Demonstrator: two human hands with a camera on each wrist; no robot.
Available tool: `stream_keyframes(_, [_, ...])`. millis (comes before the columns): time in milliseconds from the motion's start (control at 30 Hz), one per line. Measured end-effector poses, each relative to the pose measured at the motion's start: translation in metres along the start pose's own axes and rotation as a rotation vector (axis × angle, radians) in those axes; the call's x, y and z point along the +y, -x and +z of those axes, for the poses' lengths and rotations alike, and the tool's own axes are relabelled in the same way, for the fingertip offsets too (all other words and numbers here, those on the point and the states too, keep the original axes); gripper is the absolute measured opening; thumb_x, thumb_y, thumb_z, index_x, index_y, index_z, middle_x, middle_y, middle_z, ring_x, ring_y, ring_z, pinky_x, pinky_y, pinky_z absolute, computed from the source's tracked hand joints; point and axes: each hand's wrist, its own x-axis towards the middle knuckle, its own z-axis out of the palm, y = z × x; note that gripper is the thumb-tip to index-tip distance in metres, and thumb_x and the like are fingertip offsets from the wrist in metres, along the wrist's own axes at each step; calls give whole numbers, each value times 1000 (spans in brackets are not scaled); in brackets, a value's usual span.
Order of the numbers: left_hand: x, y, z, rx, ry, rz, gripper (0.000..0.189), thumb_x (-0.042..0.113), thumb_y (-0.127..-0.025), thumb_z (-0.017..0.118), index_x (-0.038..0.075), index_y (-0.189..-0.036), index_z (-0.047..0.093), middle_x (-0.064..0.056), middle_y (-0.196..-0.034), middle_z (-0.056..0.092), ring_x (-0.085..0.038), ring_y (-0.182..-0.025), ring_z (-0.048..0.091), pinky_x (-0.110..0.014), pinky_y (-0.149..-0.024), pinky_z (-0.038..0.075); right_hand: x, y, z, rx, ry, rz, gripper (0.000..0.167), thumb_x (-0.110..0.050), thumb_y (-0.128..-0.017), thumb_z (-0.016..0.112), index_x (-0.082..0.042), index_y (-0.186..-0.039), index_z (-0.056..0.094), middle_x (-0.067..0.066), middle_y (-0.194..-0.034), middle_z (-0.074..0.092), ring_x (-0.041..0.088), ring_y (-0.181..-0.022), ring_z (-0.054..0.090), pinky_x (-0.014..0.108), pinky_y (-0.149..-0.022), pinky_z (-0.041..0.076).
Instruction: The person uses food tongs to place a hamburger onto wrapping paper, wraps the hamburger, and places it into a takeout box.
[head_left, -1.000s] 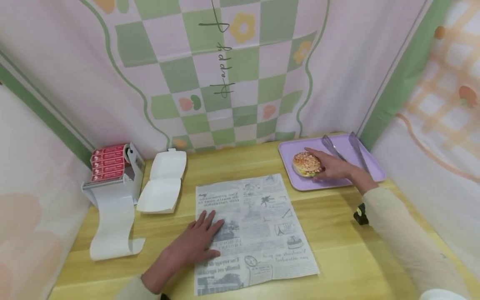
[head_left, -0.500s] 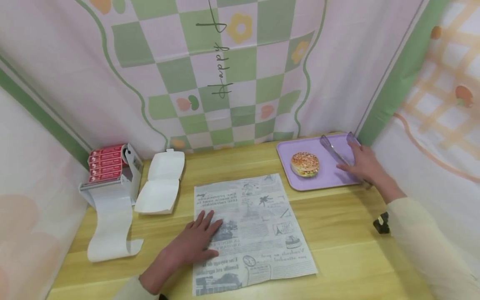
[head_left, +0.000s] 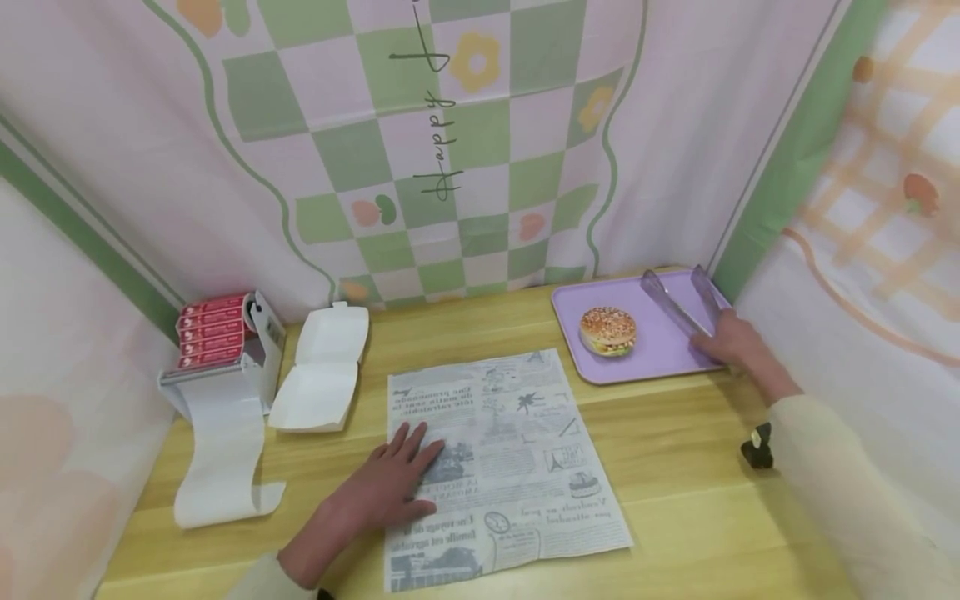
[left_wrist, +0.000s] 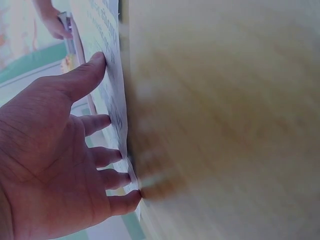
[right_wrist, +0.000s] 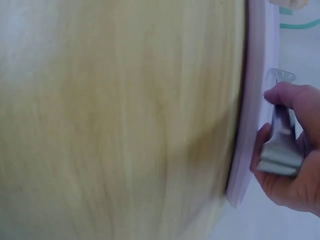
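My left hand (head_left: pixel 378 492) lies with spread fingers on the left part of a newspaper-print wrapping paper (head_left: pixel 517 467); in the left wrist view its fingertips touch the sheet. At the right, my right hand (head_left: pixel 742 348) grips the handle end of a pair of metal tongs (right_wrist: pixel 282 142), thumb on one side and fingers on the other. The two arms of the tongs stand apart, their tips towards the back of a purple tray (head_left: pixel 645 367). On the tray's left side sits a sesame-bun burger (head_left: pixel 608 332), apart from the tongs.
An opened white burger box (head_left: pixel 322 375) stands at the back left. Beside it is a dispenser (head_left: pixel 225 346) with a red-printed roll and a white strip (head_left: pixel 221 467) hanging onto the wooden table (head_left: pixel 690 500). Printed cloth (head_left: pixel 487 208) closes the back and sides.
My right hand has left the burger, moved right across the tray and taken hold of the tongs' handle. The burger stays on the tray, and my left hand keeps its place on the paper.
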Motion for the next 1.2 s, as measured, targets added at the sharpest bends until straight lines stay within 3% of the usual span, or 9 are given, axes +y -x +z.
stream_keyframes(167, [0,-1,1,3,-1,2,82,53,-91,64,15,-156,32,-20,-165,18,-44,-152,15,-62,-116,30,-5,15,-8,35,-7,-68,75,-38,-98,55,30,-121,34,40,-90,55,48,-76,59,59,-68,53])
stream_keyframes(333, [0,-1,1,5,-1,-6,82,53,-91,64,15,-157,32,-20,-165,17,-44,-152,14,-62,-117,30,-30,50,-17,53,-23,-137,76,-44,-98,57,23,-128,39,24,-79,62,32,-64,62,46,-60,52])
stream_keyframes(400, [0,-2,1,4,1,-10,83,53,-91,64,15,-157,32,-20,-165,17,-44,-152,14,-62,-117,30,-39,64,-18,56,-12,-154,76,-45,-97,58,21,-131,40,25,-81,64,32,-66,62,45,-60,51])
stream_keyframes(500, [0,-2,1,6,2,-14,83,53,-90,65,16,-157,31,-19,-165,17,-44,-152,14,-63,-117,29,-50,83,-17,54,14,-161,81,-45,-97,58,22,-137,37,39,-100,63,49,-81,63,55,-71,53])
stream_keyframes(633, [-1,-4,3,8,2,-15,83,54,-90,65,17,-157,31,-19,-166,17,-44,-152,14,-63,-116,30,-62,100,-8,88,-3,-212,74,-38,-95,62,20,-136,41,42,-106,61,51,-87,62,59,-74,52])
stream_keyframes(767, [-1,-4,3,3,3,-21,83,54,-91,64,18,-157,31,-18,-166,16,-43,-153,14,-63,-116,30,-68,109,5,100,-20,-249,69,-35,-94,66,17,-134,45,27,-90,65,36,-77,62,53,-69,52])
stream_keyframes(1033, [-4,-4,4,23,-7,5,83,55,-91,63,16,-157,31,-19,-165,17,-44,-152,15,-62,-115,31,-76,115,21,46,-6,-264,70,-36,-95,64,17,-136,42,30,-94,67,42,-80,65,59,-72,54])
stream_keyframes(1200, [-3,-3,3,24,0,7,82,55,-91,63,16,-157,32,-19,-165,18,-44,-152,15,-63,-114,32,-81,114,27,40,-4,-279,64,-35,-95,65,14,-131,46,6,-70,54,19,-60,50,37,-53,44])
